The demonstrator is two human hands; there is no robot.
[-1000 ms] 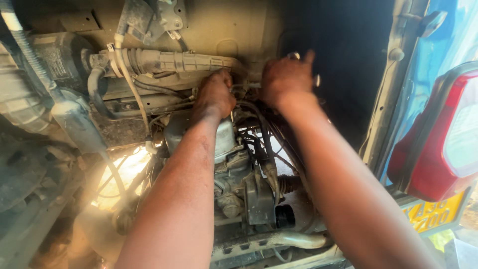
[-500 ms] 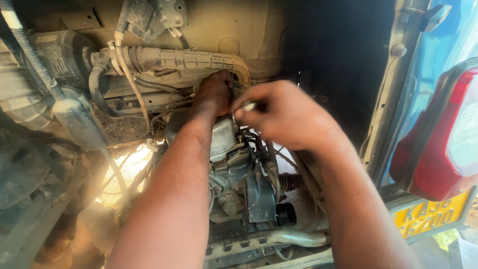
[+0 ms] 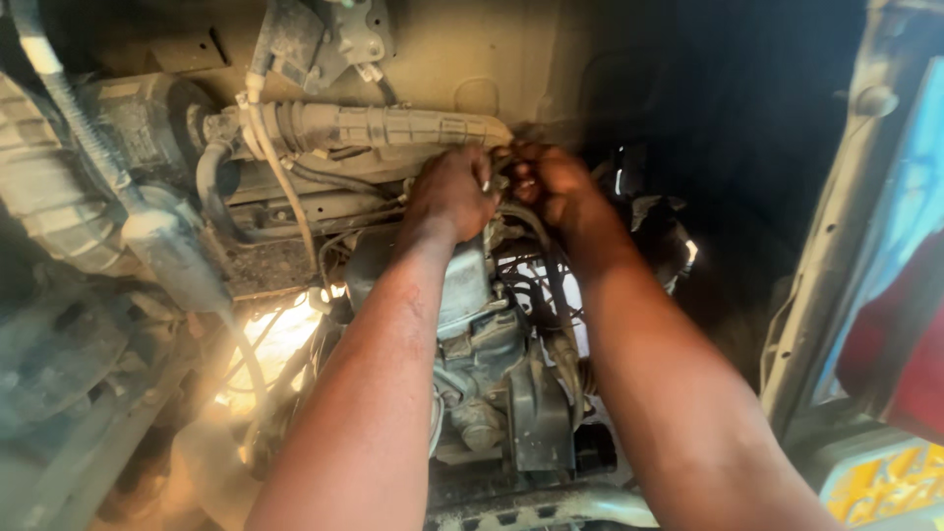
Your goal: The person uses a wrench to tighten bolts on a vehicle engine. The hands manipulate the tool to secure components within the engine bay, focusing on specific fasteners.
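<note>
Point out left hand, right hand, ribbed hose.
left hand (image 3: 450, 192), head view, on the back of the hand.
right hand (image 3: 553, 185), head view, on the back of the hand.
ribbed hose (image 3: 388, 126), head view, on its dusty ribbed middle.

1. The ribbed hose (image 3: 393, 126) looks like dusty, matt rubber.
2. The engine block (image 3: 472, 315) is dull grey cast metal, rough and grimy.
3. The tail light (image 3: 900, 344) is glossy red plastic.
4. The bracket (image 3: 339, 34) is matt, dusty metal.
</note>
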